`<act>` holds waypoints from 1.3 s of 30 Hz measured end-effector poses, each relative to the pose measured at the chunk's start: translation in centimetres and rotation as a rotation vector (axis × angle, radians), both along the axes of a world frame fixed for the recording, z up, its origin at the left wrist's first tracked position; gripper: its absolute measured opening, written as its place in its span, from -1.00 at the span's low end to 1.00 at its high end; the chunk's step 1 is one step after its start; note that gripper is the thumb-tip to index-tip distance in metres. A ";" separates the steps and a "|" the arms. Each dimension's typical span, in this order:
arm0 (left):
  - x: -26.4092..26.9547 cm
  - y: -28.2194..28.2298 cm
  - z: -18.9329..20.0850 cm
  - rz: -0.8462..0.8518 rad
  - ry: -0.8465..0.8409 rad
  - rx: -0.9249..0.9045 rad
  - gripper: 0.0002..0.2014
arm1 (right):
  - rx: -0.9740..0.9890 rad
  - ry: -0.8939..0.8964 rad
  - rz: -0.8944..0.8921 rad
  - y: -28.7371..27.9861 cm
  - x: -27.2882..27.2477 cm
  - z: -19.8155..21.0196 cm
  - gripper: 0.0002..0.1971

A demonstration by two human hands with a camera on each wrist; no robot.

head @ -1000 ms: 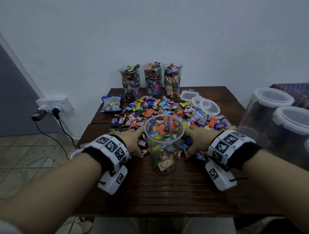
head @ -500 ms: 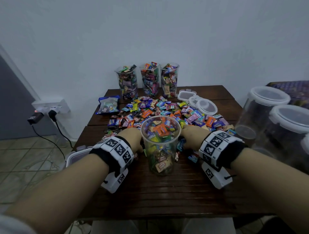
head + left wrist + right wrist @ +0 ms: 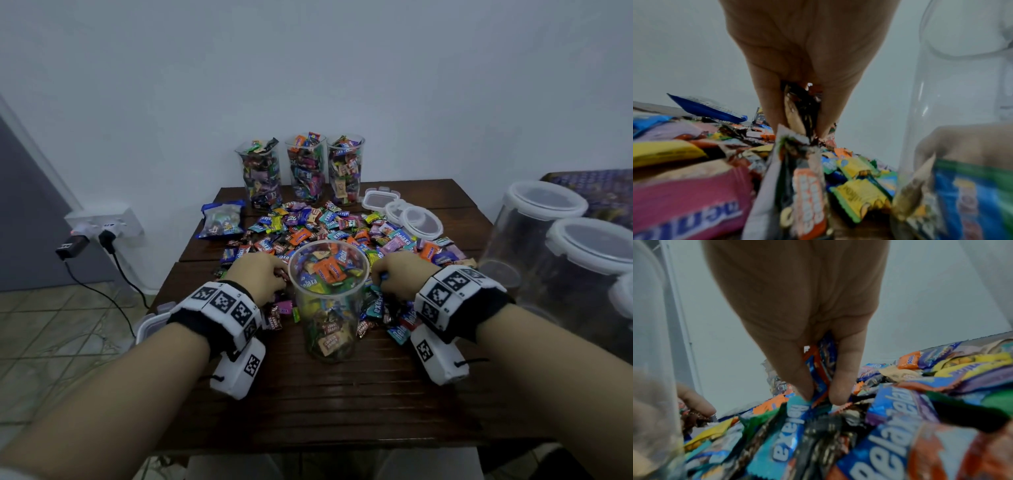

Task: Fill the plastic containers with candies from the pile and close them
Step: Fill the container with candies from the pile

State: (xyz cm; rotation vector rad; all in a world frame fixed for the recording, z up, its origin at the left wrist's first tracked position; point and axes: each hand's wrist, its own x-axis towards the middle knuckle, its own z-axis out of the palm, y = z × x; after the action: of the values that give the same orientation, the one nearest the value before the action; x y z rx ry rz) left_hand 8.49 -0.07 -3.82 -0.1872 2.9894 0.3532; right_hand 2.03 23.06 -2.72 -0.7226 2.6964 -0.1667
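A clear plastic container [image 3: 329,301], open and nearly full of wrapped candies, stands at the table's middle in front of the candy pile [image 3: 329,226]. My left hand [image 3: 260,277] sits just left of it, fingers curled round a bunch of candies [image 3: 801,105] at the pile's near edge. My right hand [image 3: 397,277] sits just right of it, pinching blue and orange wrapped candies [image 3: 820,368]. Three filled, lidless containers [image 3: 303,168] stand at the table's back edge. The container's clear wall [image 3: 953,97] shows beside my left hand.
Loose lids [image 3: 418,221] lie at the back right of the wooden table [image 3: 342,394]. A blue candy bag [image 3: 222,219] lies back left. Large lidded clear jars [image 3: 548,246] stand to the right. A wall socket with plugs [image 3: 99,229] is at left.
Both hands drew back from the pile toward me, closing their fingers on candies beside the container. The view shifted slightly.
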 end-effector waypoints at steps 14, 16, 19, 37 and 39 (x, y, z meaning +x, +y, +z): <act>0.7 -0.1 1.9 0.162 0.217 0.268 -0.78 | -0.413 0.090 -0.100 0.9 0.1 4.3 -0.90; 1.0 0.1 2.5 0.165 0.252 0.308 -0.78 | -0.476 0.130 -0.094 1.0 0.5 5.6 -0.90; 1.4 0.4 3.6 0.151 0.292 0.352 -0.78 | -0.567 0.191 -0.054 0.9 1.5 7.6 -0.91; 5.0 2.6 5.9 0.043 0.544 0.727 -0.79 | -0.565 0.264 0.270 -2.9 7.1 7.1 -0.81; 5.2 2.7 6.0 0.038 0.554 0.745 -0.78 | -0.572 0.264 0.272 -2.9 7.3 6.9 -0.78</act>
State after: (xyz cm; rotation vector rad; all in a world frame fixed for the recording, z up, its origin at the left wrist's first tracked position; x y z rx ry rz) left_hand 13.65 2.65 2.21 -0.0709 3.0749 1.7115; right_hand 9.36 20.13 4.23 -1.3484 2.7656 -0.8484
